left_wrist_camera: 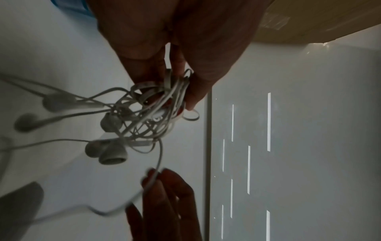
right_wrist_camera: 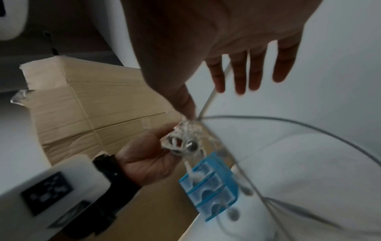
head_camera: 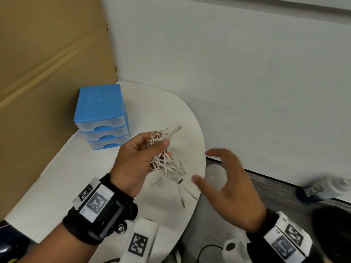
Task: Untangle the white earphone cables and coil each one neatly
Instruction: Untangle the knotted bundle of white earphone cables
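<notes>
A tangled bundle of white earphone cables (head_camera: 165, 164) hangs above the white table (head_camera: 85, 177). My left hand (head_camera: 157, 147) grips its upper part, thumb and fingers curled round the strands. Two jack plugs (head_camera: 183, 198) dangle below the bundle. In the left wrist view several earbuds (left_wrist_camera: 112, 154) stick out of the bundle (left_wrist_camera: 148, 117). My right hand (head_camera: 202, 167) hovers just right of it, blurred, with fingers spread and straight. One loose strand (left_wrist_camera: 158, 156) runs down onto the right fingers (left_wrist_camera: 164, 187). In the right wrist view the straight fingers (right_wrist_camera: 241, 73) reach toward the bundle (right_wrist_camera: 183, 140).
A blue three-drawer box (head_camera: 102, 114) stands at the table's back left. Cardboard (head_camera: 47, 73) rises along the left side. White wall panels close the back. The table's rounded edge drops to dark floor on the right, where a bottle (head_camera: 322, 190) lies.
</notes>
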Available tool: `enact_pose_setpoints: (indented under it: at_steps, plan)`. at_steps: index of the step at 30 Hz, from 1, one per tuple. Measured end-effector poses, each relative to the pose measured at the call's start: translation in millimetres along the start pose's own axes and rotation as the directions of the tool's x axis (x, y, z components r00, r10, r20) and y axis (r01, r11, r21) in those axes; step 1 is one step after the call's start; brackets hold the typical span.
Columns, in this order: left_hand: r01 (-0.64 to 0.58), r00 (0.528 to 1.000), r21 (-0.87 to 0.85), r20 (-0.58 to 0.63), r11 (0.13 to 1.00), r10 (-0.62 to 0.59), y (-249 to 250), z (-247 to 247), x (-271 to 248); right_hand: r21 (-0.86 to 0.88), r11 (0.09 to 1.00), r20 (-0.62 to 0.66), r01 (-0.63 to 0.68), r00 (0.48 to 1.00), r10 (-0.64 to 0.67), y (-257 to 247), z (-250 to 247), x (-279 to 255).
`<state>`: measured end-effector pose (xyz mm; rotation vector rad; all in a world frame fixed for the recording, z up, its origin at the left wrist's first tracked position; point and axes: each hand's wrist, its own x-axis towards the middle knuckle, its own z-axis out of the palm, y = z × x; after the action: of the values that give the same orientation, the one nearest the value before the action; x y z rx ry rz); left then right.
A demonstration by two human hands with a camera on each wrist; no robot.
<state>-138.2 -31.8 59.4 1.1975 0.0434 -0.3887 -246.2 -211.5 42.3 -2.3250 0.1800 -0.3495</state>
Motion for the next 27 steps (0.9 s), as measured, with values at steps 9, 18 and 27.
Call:
enact_pose_setpoints:
  at_steps: [9,18,27]
  plan:
    - [-0.041,0.999,-0.050,-0.013,0.998,0.040,-1.8,6.1,-5.6,0.531,0.842,0.163,-0.097,0.987,0.011,-9.6,13.2,-6.5]
    - [-0.058,0.987,-0.129,0.139,0.990,0.076,-6.4,17.4,-19.6,0.495,0.865,0.111,-0.086,0.993,0.036,-20.0,7.6,-9.0]
    - [0.040,0.995,-0.331,0.102,0.943,-0.007,-1.5,30.1,-37.2,0.505,0.839,0.126,-0.205,0.979,0.163,-31.0,12.4,-11.8]
